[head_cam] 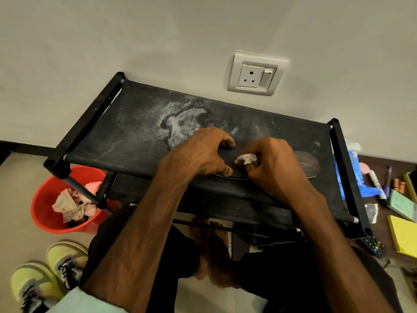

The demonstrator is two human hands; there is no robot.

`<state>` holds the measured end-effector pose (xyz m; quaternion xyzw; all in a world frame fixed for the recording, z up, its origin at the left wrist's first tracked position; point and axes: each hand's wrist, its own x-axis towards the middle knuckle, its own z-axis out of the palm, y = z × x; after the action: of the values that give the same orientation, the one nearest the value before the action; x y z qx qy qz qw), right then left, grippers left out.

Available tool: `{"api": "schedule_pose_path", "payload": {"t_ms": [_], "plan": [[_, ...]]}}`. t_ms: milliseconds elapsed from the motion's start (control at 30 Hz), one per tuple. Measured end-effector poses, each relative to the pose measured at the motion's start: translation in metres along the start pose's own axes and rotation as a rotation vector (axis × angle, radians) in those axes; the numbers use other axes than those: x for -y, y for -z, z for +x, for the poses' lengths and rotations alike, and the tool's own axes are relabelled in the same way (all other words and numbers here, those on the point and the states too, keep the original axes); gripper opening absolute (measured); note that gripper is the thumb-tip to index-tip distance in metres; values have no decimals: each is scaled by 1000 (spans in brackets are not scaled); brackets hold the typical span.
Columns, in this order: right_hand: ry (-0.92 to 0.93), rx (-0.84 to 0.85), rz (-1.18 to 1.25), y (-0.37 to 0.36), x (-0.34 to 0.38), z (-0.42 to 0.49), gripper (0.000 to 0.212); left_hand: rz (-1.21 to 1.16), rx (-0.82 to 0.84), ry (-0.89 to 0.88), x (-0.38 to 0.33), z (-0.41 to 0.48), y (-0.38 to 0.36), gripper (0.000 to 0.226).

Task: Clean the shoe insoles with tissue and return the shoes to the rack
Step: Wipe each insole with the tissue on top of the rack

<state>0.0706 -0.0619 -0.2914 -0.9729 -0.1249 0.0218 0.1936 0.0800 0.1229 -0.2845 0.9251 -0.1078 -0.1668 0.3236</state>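
Observation:
A dark insole (306,164) lies along the front right of the black shoe rack's top shelf (140,132). My left hand (203,152) holds its left end, fingers curled over the far edge and thumb at the near edge. My right hand (270,166) pinches a small crumpled white tissue (246,158) and presses it on the insole's middle. A pair of yellow-green sneakers (52,274) stands on the floor at the lower left.
A red bucket (47,199) holding used crumpled tissues sits on the floor left of the rack. A wall socket (255,74) is behind the rack. Markers, yellow sticky notes (402,236), a blue plastic bag (352,177) and a remote lie to the right. My bare feet are under the rack.

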Motion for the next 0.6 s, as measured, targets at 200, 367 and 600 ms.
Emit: {"api": "schedule_pose_path", "payload": {"t_ms": [200, 367, 600], "plan": [[15, 90, -9, 17, -3, -23, 15, -26, -11, -12, 2, 2, -2, 73], [16, 14, 26, 6, -3, -12, 21, 5, -5, -7, 0, 1, 1, 73], [-2, -106, 69, -12, 8, 21, 26, 56, 20, 12, -2, 1, 1, 71]]}}
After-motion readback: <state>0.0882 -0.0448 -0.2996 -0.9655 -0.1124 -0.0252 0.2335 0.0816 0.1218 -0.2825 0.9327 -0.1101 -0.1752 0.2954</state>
